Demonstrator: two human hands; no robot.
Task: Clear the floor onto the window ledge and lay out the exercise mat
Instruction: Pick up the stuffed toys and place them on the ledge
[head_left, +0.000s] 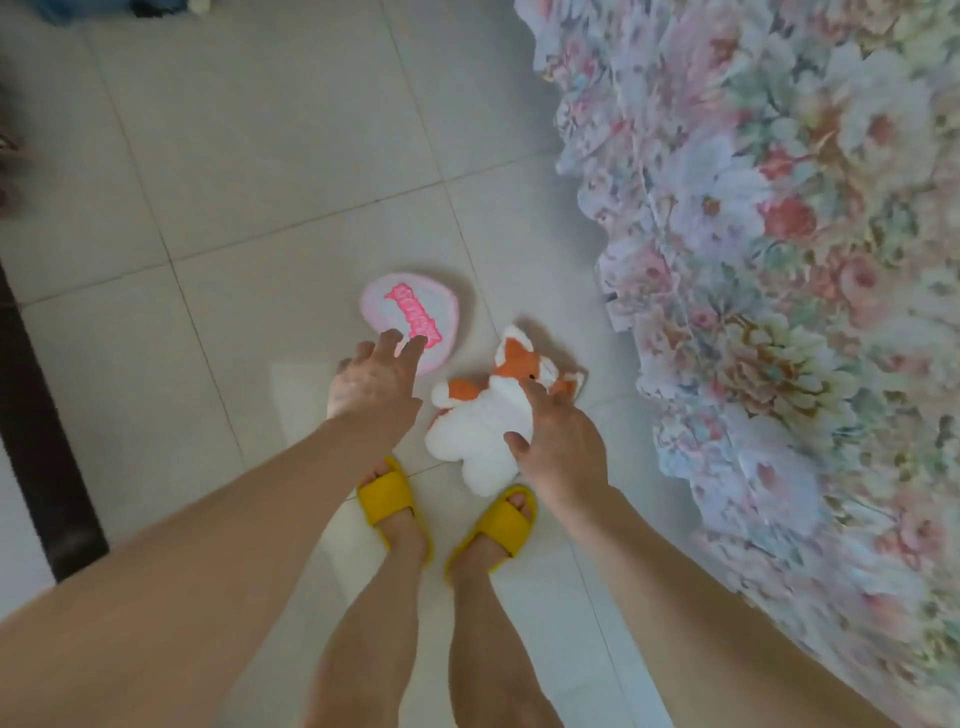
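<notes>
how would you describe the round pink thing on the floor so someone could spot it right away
Start at the floral bedspread on the right, then look left across the pale tiled floor to just past the orange-and-white plush toy. The pink cushion lies flat there, under the left hand's fingertips, round with bright pink lettering.

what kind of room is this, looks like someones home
Most likely a bedroom in a home. A ruffled floral bedspread hangs down at the right, an orange and white plush toy and a round pink plush cushion lie on the pale tiled floor, and the person wears yellow slippers.
</notes>
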